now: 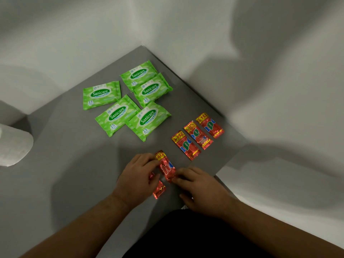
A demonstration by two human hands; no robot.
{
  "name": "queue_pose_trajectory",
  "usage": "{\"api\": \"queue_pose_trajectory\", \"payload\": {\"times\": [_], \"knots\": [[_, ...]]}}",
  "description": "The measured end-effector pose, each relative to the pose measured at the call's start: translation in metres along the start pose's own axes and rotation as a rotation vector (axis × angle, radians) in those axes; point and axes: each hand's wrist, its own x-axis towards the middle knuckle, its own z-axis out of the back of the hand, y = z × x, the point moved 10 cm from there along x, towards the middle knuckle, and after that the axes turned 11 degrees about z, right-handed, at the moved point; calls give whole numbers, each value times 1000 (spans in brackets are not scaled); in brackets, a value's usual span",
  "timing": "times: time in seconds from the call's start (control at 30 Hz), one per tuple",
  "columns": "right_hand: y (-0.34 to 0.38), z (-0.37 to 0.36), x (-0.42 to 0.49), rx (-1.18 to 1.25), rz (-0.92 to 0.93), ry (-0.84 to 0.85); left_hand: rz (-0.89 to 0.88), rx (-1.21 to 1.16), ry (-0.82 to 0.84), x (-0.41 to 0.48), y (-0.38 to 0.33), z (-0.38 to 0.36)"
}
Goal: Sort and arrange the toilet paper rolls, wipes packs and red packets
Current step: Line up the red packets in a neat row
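— Where is the red packet being handled?

— A red packet (166, 167) is seen near the 6 o'clock edge of the grey worktop (74, 164). Its far end is pinched by the left hand (138, 175), and its near end is gripped by the curled fingertips of the right hand (201, 189). A second red packet (159, 190) is partly covered by the left hand, at 7 o'clock of the first.

— And what else is laid out?

— Three red packets (198, 135) are set side by side in a slanted row at 1 o'clock of the hands. Five green Sanicare wipes packs (117, 115) are grouped at 12 o'clock, some overlapping. A toilet paper roll (14, 146) is cut off by the frame edge at 9 o'clock.
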Motion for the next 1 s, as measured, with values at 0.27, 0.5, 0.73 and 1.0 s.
{"api": "queue_pose_trajectory", "payload": {"times": [0.27, 0.5, 0.73, 1.0], "knots": [[-22, 6, -9, -20, -177, -44, 63, 59, 46, 13, -10, -12], [-23, 12, -9, -29, -212, -35, 94, 81, 69, 26, -20, -16], [-24, 12, -8, -24, -223, -55, 119, 86, 50, 28, -20, -15], [-25, 14, -7, -20, -207, -50, 119, 84, 38, 29, -20, -14]]}}
